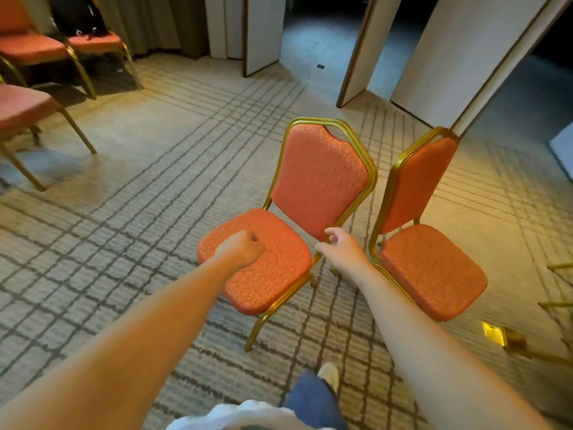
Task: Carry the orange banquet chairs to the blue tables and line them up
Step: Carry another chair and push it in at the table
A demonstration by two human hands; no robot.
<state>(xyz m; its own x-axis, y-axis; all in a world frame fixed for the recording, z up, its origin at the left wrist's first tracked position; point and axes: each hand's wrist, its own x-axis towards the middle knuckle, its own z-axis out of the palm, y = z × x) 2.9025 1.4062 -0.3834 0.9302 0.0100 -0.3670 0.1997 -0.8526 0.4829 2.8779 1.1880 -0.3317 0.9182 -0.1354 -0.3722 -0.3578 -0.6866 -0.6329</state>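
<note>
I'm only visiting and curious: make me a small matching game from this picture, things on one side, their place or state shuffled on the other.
Things:
1 left hand
2 right hand
3 black bag
4 second chair

Places or states:
A on the seat of a far-left chair
B a fist above the seat of the middle chair
C standing right of the middle chair
D fingers loose, by the middle chair's backrest

Pairs: 1-B, 2-D, 3-A, 4-C
</note>
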